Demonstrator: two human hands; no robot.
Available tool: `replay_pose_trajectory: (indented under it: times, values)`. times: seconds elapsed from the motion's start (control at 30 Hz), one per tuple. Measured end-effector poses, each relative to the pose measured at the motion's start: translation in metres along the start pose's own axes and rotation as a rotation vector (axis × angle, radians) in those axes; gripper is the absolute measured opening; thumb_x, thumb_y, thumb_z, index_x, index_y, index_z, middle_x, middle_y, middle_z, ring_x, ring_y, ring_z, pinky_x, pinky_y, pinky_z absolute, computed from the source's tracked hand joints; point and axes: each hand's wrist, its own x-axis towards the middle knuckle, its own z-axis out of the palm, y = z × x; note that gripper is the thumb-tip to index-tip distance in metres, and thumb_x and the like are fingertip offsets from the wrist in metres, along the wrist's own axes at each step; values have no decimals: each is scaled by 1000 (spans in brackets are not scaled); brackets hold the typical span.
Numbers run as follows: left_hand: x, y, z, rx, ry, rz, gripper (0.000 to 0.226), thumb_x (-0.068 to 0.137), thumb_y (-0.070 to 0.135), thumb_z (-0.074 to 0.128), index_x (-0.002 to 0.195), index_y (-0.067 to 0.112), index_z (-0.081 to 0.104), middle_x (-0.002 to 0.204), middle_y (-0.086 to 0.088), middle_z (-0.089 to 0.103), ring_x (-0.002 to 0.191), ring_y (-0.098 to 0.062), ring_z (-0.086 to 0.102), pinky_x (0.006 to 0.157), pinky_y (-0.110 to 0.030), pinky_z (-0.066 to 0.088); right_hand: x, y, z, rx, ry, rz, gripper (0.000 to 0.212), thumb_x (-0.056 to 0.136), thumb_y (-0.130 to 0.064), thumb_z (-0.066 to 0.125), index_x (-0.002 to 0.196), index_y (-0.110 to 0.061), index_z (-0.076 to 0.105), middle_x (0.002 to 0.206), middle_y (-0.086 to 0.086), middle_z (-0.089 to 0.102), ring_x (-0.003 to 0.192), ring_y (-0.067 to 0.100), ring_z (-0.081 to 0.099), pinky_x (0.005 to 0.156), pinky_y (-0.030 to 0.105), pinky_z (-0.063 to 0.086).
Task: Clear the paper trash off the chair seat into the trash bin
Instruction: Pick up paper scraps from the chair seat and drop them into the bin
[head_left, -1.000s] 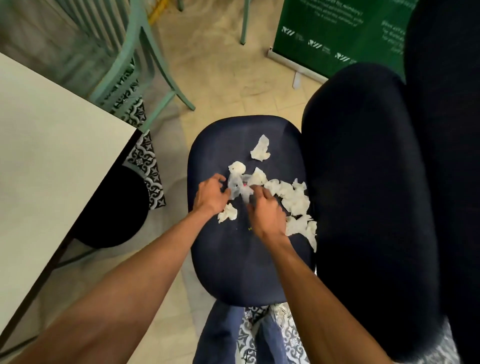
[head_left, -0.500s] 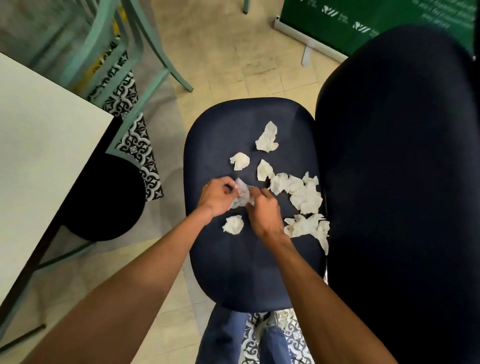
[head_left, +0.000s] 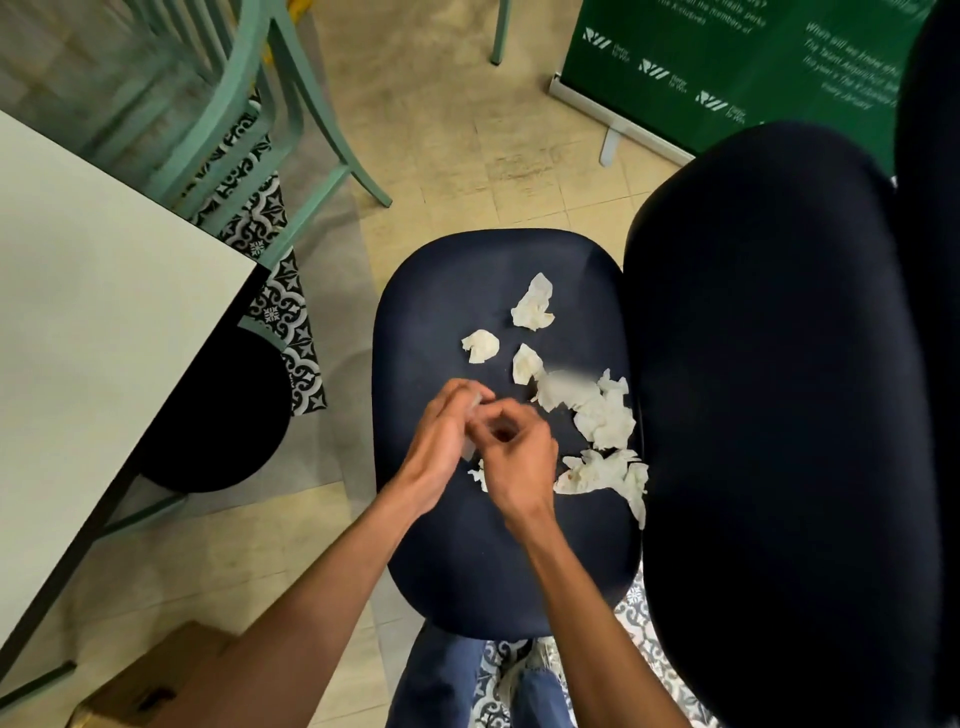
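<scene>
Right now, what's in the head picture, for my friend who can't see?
Left hand and right hand meet over a dark seat, the left gripping crumpled paper. More scraps lie on the seat; a black bin sits under a table.

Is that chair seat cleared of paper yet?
No. Crumpled paper scraps lie scattered on the chair seat, mostly on its right side.

Two hands (head_left: 439, 447) (head_left: 519, 460), one seat (head_left: 441, 291), about nine paper scraps (head_left: 532, 306).
</scene>
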Motion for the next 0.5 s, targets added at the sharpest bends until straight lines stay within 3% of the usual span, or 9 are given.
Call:
replay_pose_trajectory:
  times: [0.07, 0.17, 0.23, 0.3, 0.4, 0.5]
  values:
    - [6, -3, -8, 139, 98, 18, 21, 100, 42, 55, 95, 24, 65, 87, 2, 72, 85, -20, 70, 70, -35, 50, 3, -7, 1, -85, -157, -31, 17, 96, -17, 72, 101, -30, 81, 97, -12, 78, 90, -2, 73, 84, 20, 57]
    - [16, -6, -28, 302, 240, 82, 20, 108, 27, 46, 99, 25, 64, 89, 4, 69, 79, -16, 68, 70, -33, 56, 17, -19, -3, -153, -350, -34, 27, 97, -11, 66, 108, -29, 82, 99, -17, 80, 94, -7, 72, 90, 15, 55]
    - [18, -5, -39, 364, 257, 103, 23, 110, 20, 40, 105, 21, 62, 89, -1, 67, 72, -12, 67, 67, -27, 56, 38, -23, -5, -243, -269, -83, 28, 95, -7, 65, 104, -26, 82, 98, -15, 80, 91, -5, 73, 90, 18, 56]
    - [18, -2, -47, 461, 261, 138, 23, 109, 15, 38, 108, 20, 60, 85, -3, 63, 63, -8, 62, 59, -21, 50, 67, -22, -5, -439, -88, -202, 27, 94, -7, 63, 109, -24, 78, 106, -6, 78, 92, 10, 73, 87, 29, 58]
    - [16, -1, -53, 589, 244, 200, 25, 106, 5, 39, 108, 20, 59, 78, -3, 57, 60, -12, 54, 53, -15, 43, 120, -21, -1, -766, 26, -273, 39, 95, -9, 60, 128, -29, 63, 153, 8, 46, 122, 33, 56, 88, 43, 54]
    - [13, -4, -58, 641, 225, 241, 24, 105, 6, 41, 103, 24, 57, 74, 1, 56, 60, -25, 57, 56, -41, 51, 169, -18, 0, -951, -50, -255, 50, 98, -12, 61, 141, -38, 53, 173, 9, 5, 144, 41, 33, 98, 52, 52]
